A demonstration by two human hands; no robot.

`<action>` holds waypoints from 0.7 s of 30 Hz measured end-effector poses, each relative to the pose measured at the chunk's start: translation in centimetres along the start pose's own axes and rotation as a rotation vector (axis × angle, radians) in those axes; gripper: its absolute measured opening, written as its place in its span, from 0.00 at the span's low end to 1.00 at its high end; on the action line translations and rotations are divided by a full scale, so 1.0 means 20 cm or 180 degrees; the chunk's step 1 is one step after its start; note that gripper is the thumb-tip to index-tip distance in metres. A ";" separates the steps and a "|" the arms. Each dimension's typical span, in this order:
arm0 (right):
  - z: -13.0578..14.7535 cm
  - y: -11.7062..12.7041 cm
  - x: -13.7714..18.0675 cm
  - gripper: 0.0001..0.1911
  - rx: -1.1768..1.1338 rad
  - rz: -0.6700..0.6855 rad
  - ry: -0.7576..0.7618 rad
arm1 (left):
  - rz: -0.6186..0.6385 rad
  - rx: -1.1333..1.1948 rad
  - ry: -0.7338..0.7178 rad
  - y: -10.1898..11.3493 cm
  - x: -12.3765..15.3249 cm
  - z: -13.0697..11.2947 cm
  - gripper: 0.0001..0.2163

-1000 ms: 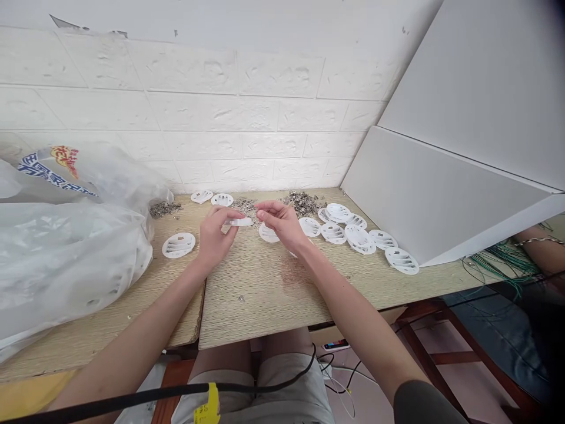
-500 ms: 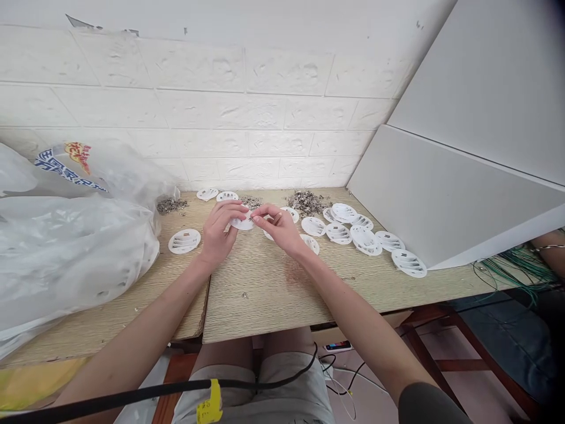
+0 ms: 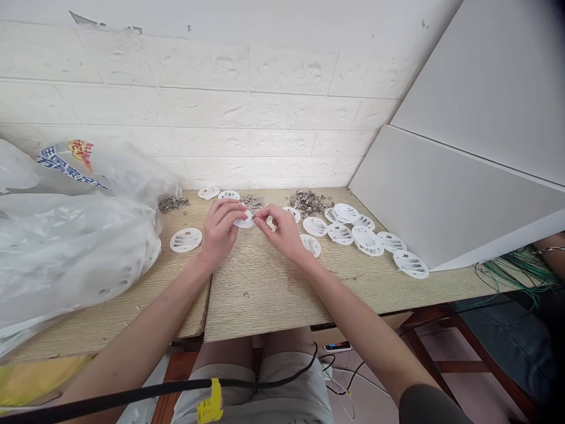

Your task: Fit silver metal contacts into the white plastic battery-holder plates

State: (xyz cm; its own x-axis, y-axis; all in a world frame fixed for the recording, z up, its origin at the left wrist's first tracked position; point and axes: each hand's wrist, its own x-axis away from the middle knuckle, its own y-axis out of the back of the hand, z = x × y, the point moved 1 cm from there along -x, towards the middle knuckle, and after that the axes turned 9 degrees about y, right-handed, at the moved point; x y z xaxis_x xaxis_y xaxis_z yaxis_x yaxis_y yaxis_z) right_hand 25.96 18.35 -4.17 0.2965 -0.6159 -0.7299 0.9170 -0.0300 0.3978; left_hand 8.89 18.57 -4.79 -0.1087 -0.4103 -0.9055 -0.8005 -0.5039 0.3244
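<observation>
Matt white plastic discs [image 3: 339,233] lie on rough wood-grain table [image 3: 265,282].

Left hand [image 3: 219,231] grips small white disc [image 3: 244,221] above wooden table [image 3: 265,288]; right hand [image 3: 282,231] pinches at disc's edge, fingertips meeting it. More white slotted discs [image 3: 371,238] scattered right. Metal bits pile [image 3: 309,202] near wall. Plastic bag [image 3: 66,247] at left
</observation>
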 end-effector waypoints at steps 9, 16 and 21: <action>-0.03 0.01 0.01 0.07 0.0805 0.0187 0.0943 | 0.0118 -0.0132 -0.0357 0.00 0.00 -0.02 0.11; -0.02 0.01 0.02 0.09 0.0905 0.0085 0.1024 | 0.0128 -0.0103 -0.0259 -0.01 0.00 -0.02 0.10; -0.01 0.03 0.00 0.08 0.0714 0.0096 0.0836 | 0.0182 -0.0007 -0.0232 -0.01 -0.01 -0.01 0.10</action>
State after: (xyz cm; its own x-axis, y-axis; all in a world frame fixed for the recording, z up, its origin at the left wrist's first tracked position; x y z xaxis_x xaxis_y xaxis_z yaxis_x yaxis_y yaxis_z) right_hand 26.57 18.38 -4.07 0.4079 -0.3965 -0.8224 0.8339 -0.2051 0.5125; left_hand 9.08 18.59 -4.67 -0.1969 -0.3820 -0.9030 -0.7905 -0.4830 0.3767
